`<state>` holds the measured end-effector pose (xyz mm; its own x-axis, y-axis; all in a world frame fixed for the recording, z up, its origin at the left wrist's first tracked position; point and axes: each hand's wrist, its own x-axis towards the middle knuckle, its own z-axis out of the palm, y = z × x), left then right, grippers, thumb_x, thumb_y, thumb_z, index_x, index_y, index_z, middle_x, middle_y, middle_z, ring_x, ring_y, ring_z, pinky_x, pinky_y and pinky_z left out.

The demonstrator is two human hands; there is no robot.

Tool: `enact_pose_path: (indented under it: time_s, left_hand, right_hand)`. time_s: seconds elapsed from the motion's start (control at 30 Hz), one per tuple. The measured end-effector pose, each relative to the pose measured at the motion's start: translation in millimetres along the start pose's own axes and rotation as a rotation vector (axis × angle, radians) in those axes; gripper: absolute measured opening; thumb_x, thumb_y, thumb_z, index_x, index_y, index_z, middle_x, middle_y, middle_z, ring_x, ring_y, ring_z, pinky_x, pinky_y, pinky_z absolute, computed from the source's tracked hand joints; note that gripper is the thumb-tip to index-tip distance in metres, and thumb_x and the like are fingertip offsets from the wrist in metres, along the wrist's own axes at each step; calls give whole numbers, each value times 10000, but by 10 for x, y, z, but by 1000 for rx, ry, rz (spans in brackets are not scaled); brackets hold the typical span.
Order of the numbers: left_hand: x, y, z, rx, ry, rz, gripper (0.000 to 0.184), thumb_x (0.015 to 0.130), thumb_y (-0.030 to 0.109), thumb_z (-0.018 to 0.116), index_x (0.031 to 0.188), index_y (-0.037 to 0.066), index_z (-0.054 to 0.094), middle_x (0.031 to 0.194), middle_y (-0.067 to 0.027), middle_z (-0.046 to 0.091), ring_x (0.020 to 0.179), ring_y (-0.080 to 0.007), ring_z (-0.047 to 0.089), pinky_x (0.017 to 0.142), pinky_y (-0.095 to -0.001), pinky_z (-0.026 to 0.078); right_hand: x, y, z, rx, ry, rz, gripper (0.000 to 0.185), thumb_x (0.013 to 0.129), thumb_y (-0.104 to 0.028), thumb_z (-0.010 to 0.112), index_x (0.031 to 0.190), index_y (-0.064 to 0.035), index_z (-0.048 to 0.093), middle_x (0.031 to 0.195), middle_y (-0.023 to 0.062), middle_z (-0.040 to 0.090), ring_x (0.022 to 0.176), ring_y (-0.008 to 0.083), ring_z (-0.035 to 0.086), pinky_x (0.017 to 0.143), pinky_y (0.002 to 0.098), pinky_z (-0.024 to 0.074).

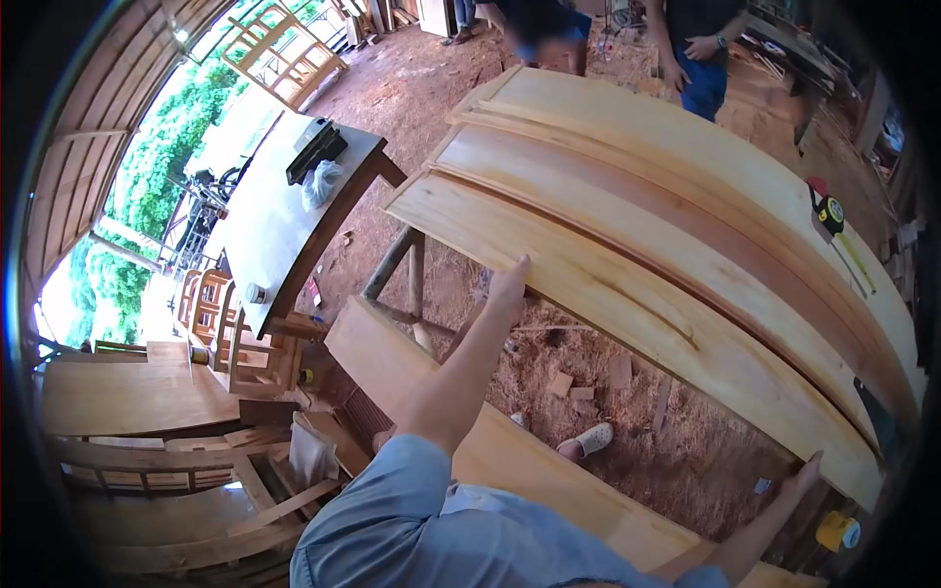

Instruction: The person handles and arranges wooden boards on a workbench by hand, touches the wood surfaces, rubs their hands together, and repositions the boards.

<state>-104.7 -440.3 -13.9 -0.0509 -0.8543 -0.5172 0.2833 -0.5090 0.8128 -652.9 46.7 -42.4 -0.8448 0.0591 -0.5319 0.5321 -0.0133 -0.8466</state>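
A long pale wooden board (pixel 627 304) lies nearest me, beside further boards. My left hand (pixel 508 291) grips its near edge toward the left end, thumb on top and the other fingers hidden underneath. Farther right, my right hand (pixel 806 477) holds the same edge near the board's right end, its fingers partly out of sight. Behind this board are a second board (pixel 588 191) and a wide far board (pixel 627 118). A yellow and black tape measure (pixel 831 214) rests on the far board with some blade pulled out.
Another long board (pixel 529 465) runs close against my body. At left stands a table (pixel 284 211) bearing a dark case (pixel 316 155) and a plastic bag (pixel 321 184). A yellow container (pixel 836 532) sits low right. Two people (pixel 701 49) stand beyond the boards. Wood scraps (pixel 571 385) litter the ground.
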Motion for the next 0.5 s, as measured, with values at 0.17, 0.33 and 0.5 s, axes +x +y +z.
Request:
enact_pose_path:
  time_s: [0.17,0.33,0.5]
  left_hand:
    - [173,-137,-4,187,-34,-78,436,990,304,581,1315,36,468,1210,-142,595,1011,-280,645,702,-443,619]
    - [61,-268,125,256,-133,-137,433,986,332,579,1279,23,500,1084,-126,639,866,-260,668,601,-383,607]
    - [-93,-318,-8,712,-72,81,660,907,519,596,1192,-76,613,1170,-262,653,1087,-355,635,981,-434,455]
  right_hand:
    - [-576,185,248,-203,-153,-29,576,974,-453,559,1359,-28,503,1241,102,587,1102,234,575,930,385,485]
    - [-757,624,602,-89,-458,-41,606,984,-476,524,1376,-16,484,1286,145,563,1139,272,560,986,419,468]
    - [-916,765,919,-132,-275,141,287,979,-436,535,929,-156,572,747,15,495,697,145,474,585,329,413]
